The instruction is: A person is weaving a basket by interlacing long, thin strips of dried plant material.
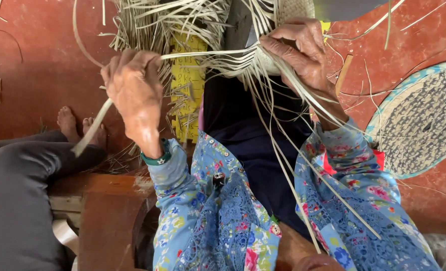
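My left hand (132,90) is closed around a pale flat straw strip (93,125) that sticks out below the fist and runs right toward the weave. My right hand (300,50) pinches several straw strips at the edge of a half-woven straw piece (295,7) held up in front of me. Long loose strips (293,165) hang from it down across my dark lap and my blue floral sleeves (353,200). A green bracelet (157,159) sits on my left wrist.
Another person's leg in grey trousers (17,175) and bare feet (77,125) are at the left on the red floor. A yellow strip mat (187,85) lies ahead. A round woven mat with a turquoise rim (423,120) lies at the right. A wooden stool (107,211) stands below left.
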